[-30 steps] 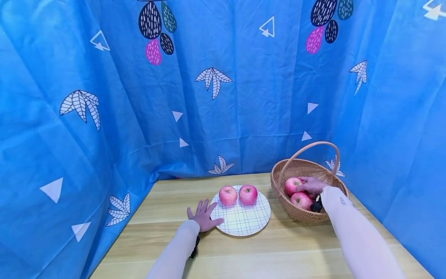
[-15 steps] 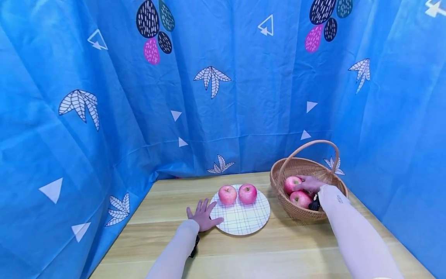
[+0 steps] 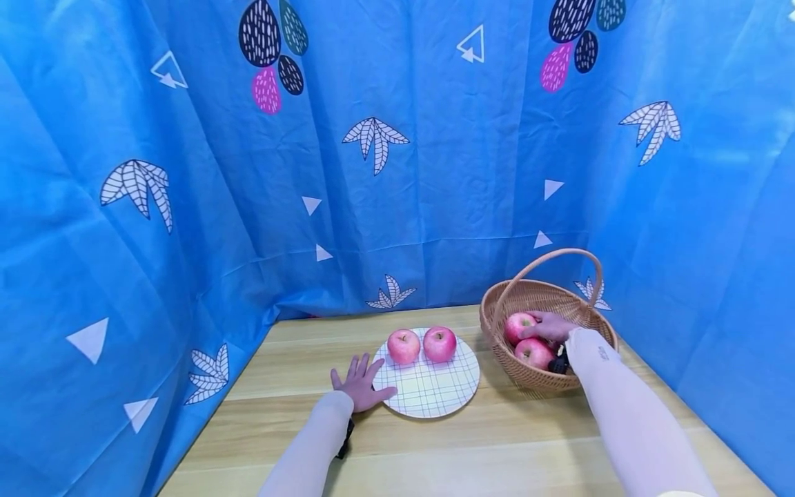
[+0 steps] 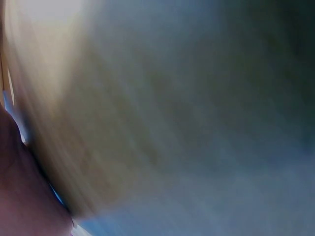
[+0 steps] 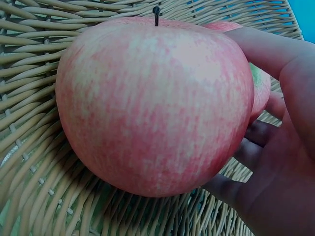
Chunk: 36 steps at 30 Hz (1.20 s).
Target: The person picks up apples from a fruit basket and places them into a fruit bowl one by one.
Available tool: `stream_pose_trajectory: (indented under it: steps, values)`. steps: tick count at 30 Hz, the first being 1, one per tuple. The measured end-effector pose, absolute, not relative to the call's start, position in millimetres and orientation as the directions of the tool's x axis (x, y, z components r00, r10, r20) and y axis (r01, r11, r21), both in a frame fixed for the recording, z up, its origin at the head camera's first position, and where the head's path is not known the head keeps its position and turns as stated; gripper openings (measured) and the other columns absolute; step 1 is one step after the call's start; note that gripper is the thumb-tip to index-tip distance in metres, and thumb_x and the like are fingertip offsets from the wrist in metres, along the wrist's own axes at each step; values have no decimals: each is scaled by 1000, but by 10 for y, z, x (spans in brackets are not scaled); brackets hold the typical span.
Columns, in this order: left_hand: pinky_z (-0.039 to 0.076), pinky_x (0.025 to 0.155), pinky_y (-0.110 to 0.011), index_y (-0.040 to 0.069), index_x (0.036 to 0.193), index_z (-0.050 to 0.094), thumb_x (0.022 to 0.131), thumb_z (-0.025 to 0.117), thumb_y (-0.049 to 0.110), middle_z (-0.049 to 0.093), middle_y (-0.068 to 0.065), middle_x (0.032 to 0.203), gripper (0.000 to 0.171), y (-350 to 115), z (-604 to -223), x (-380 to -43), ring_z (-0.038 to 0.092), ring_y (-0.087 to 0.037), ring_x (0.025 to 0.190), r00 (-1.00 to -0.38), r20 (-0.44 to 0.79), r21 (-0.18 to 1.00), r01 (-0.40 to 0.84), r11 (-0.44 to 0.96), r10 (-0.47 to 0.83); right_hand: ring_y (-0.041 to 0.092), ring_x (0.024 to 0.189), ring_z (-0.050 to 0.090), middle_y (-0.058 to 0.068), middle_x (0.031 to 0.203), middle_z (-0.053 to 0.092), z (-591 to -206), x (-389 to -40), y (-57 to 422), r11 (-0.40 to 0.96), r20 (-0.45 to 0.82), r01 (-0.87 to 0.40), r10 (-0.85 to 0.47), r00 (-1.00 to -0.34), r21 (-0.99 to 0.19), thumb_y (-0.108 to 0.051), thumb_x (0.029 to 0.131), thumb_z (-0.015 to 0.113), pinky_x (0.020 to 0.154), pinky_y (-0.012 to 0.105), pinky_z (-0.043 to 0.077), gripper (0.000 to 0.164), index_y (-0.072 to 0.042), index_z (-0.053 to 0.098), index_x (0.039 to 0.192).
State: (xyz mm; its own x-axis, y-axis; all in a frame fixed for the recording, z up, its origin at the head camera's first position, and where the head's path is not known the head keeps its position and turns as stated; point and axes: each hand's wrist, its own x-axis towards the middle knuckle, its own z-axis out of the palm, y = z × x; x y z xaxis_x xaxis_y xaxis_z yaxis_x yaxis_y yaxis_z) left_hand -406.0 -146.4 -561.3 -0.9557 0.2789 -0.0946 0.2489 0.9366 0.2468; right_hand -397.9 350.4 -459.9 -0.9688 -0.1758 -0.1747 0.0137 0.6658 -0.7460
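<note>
I take the plate [image 3: 428, 397] as datum. In the head view, the left hand [image 3: 361, 388] lies at the plate's left rim, fingers spread apart. The left plate apple [image 3: 404, 346] and right plate apple [image 3: 439, 344] sit on the plate's far half. The basket [image 3: 528, 377] stands right of the plate; inside it, the right hand [image 3: 551, 326] has its fingers curled round the far apple [image 3: 516, 329], with the near apple [image 3: 533, 353] just beside.

The right wrist view adds the near apple's dark stem and the thumb and fingers about the far apple; that near apple hides the fingertips. The left wrist view is too blurred for me to read finger state.

Edges: a strip of worktop [image 3: 447, 455] separates plate from basket; more extends nearward of the plate. A blue curtain [image 3: 385, 214] bounds the area beyond the plate.
</note>
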Motion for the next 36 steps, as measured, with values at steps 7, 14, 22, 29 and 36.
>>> stream_pose_trajectory:
  steps: [7, 14, 22, 29, 36]
  values:
    - [-8, 111, -79, 39, 159, 25, 76, 36, 95, 10, -4, 171, 101, -1463, -5628, -4077, 3, -34, 157, -956, -111, 250, 238, 939, 272, 22, 87, 68, 25, 120, 63, -4622, -3977, 3516, 596, -170, 37, -168, -971, -802, -31, 92, 70, 71, 35, 57, 77, 3, 36, 151]
    - [-8, 111, -78, 38, 159, 26, 76, 38, 94, 10, -4, 171, 101, -1471, -5608, -4063, 1, -34, 157, -954, -111, 264, 242, 933, 279, 22, 85, 67, 25, 118, 63, -4619, -3994, 3524, 633, -154, 49, -112, -982, -772, -31, 88, 73, 67, 35, 57, 81, 6, 36, 150]
    - [-6, 111, -79, 39, 159, 26, 75, 35, 96, 12, -4, 171, 102, -1479, -5642, -4077, 3, -34, 157, -955, -100, 241, 249, 938, 280, 20, 85, 67, 30, 123, 60, -4583, -3937, 3500, 641, -141, 54, -86, -986, -766, -29, 88, 72, 67, 35, 58, 83, 9, 32, 151]
    - [-7, 111, -79, 40, 159, 25, 75, 35, 96, 10, -4, 171, 102, -1481, -5629, -4074, 2, -34, 157, -954, -101, 251, 251, 935, 284, 20, 88, 67, 28, 123, 60, -4587, -3929, 3478, 622, -146, 59, -89, -985, -780, -27, 89, 70, 70, 35, 58, 76, 7, 37, 149]
    - [-6, 111, -79, 39, 159, 26, 75, 35, 96, 11, -4, 171, 102, -1484, -5633, -4073, 4, -34, 157, -954, -96, 250, 255, 934, 286, 20, 87, 67, 29, 123, 60, -4576, -3908, 3464, 607, -144, 55, -99, -985, -793, -27, 92, 67, 70, 36, 58, 72, 6, 37, 149]
